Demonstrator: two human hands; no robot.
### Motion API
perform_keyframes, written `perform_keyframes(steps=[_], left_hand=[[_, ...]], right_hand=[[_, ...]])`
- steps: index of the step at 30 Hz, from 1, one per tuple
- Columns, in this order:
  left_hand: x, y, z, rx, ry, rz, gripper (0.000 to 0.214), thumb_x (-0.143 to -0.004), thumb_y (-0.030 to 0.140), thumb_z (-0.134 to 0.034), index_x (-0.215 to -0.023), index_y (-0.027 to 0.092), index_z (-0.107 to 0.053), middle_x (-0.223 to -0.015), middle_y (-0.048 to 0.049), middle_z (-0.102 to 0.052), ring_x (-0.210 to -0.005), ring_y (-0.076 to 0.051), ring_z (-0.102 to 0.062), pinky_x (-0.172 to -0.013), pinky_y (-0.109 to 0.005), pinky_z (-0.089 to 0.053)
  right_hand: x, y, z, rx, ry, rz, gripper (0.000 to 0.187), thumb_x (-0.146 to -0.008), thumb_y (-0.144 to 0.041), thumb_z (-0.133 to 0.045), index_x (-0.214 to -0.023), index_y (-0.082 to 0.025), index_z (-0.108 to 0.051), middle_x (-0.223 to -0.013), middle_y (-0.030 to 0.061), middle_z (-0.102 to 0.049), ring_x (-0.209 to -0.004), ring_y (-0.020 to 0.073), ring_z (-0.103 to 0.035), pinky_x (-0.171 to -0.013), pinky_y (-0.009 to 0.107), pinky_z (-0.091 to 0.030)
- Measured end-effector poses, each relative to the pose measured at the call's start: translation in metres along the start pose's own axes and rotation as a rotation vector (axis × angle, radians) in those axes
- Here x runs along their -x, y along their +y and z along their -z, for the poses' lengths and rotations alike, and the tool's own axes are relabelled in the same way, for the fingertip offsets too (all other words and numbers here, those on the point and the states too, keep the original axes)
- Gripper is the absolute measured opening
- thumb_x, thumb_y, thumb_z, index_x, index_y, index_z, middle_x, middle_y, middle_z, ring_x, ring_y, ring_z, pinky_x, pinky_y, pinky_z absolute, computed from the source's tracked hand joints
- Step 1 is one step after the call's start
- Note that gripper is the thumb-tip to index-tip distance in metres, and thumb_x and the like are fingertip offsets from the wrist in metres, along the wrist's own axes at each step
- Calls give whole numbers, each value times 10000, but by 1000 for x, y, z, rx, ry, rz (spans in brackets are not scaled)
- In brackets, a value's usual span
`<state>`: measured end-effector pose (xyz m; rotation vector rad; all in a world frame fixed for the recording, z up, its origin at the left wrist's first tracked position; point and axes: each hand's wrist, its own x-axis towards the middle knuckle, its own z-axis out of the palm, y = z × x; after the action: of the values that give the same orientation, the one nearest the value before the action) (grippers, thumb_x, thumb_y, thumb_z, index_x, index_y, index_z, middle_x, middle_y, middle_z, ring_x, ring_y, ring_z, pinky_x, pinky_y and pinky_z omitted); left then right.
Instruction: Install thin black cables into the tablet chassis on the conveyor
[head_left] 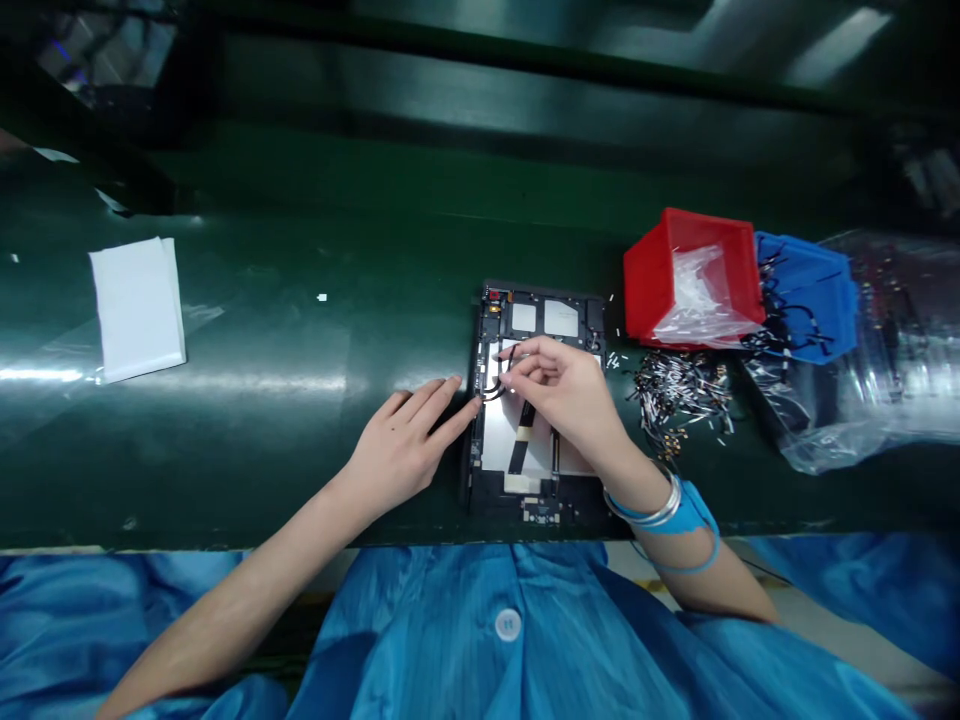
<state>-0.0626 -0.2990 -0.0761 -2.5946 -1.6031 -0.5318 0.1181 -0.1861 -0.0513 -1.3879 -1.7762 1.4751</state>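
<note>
Looks down on a glossy green table (247, 430), streaked with reflected light, below a dim rail (465, 52). Carries paper (139, 310) at left, a red bin (649, 285), blue bin (840, 300) and plastic bag (900, 350) at right. Spreads left hand (405, 440) beside the open device (499, 430), near the table's front; pinches a cable (493, 393) over it with right hand (574, 390). Bears print too small to read.

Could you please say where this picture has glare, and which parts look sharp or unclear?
Head view: a bright glare streak on the green table at far left, and shine on the plastic bag at right; head view: the opened device and right hand fairly sharp; head view: upper corners dark and blurred.
</note>
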Motion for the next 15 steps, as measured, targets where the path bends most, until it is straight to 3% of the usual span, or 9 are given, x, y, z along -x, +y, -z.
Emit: perform_keyframes(steps=[5, 15], left_hand=[[-2, 3, -1, 91, 30, 41, 400, -862, 53, -448, -1246, 94, -550, -1264, -197, -605, -1086, -304, -614, -773, -387, -532], [-2, 4, -4, 47, 37, 28, 387, -869, 50, -446, -1241, 96, -541, -1240, -185, -625, -1074, -286, -625, -774, -375, -528]], right_hand=[[-10, -4, 11, 23, -51, 4, 126, -737, -288, -651, -715, -165, -634, -636, 13, -627, -597, 123, -560, -581, 288, -426], [-16, -9, 17, 166, -104, 60, 123, -712, -278, -672, -670, -163, -659, -586, -12, -598, -548, 97, -494, -553, 265, -375]])
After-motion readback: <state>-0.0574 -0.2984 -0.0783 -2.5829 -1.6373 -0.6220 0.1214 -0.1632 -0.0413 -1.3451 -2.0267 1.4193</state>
